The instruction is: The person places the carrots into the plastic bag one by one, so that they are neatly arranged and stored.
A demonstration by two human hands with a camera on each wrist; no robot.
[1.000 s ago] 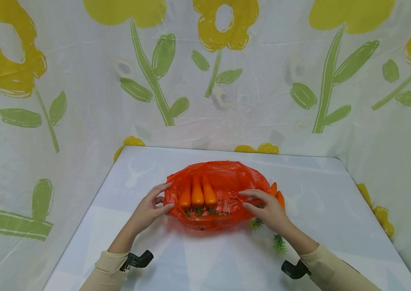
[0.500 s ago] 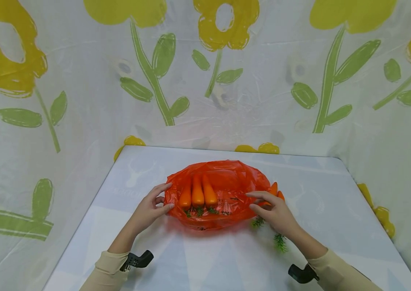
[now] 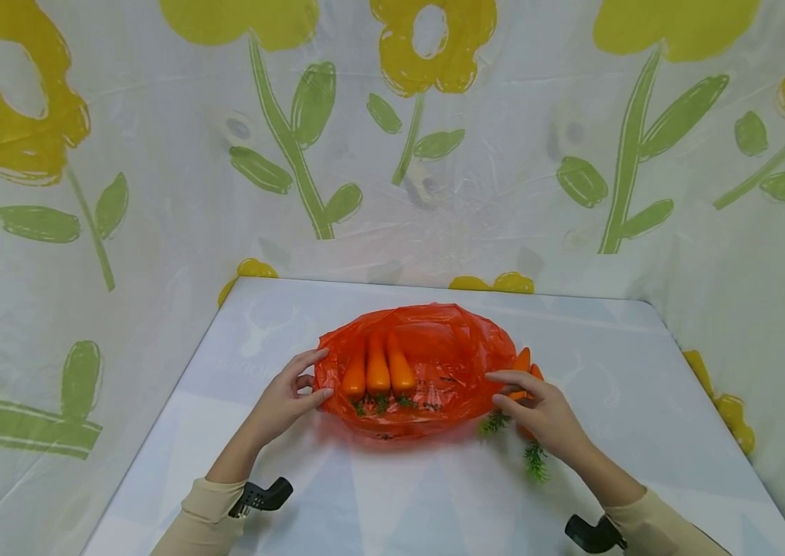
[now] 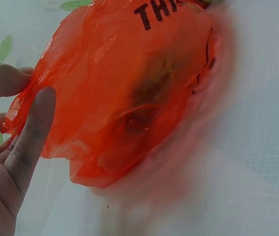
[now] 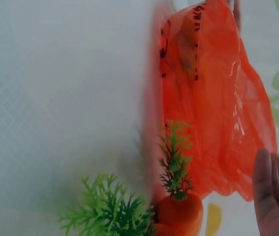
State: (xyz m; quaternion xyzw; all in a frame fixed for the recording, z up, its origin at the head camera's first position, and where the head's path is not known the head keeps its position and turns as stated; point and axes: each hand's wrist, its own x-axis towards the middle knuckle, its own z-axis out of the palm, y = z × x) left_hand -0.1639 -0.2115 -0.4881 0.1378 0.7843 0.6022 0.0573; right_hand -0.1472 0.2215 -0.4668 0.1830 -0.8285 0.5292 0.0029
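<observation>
A red plastic bag (image 3: 434, 318) lies on the table with its mouth spread wide. Three carrots (image 3: 377, 374) with green tops rest inside, toward its left. My left hand (image 3: 288, 398) pinches the bag's left rim between thumb and fingers, as the left wrist view also shows. At the bag's right rim hovers my right hand (image 3: 548, 413), thumb and fingers apart, holding nothing; whether it touches the plastic I cannot tell. Beside the bag, partly hidden by that hand, lie two more carrots (image 3: 521, 360); their leafy tops (image 5: 176, 162) show in the right wrist view.
The pale patterned table (image 3: 399, 510) extends around the bag. A flower-print curtain (image 3: 504, 193) hangs behind it and along both sides. Each forearm wears a black wrist camera (image 3: 267, 496).
My right hand has moved rightward, out of the bag's mouth toward its right rim and over the loose carrots. My left hand has kept its place on the rim.
</observation>
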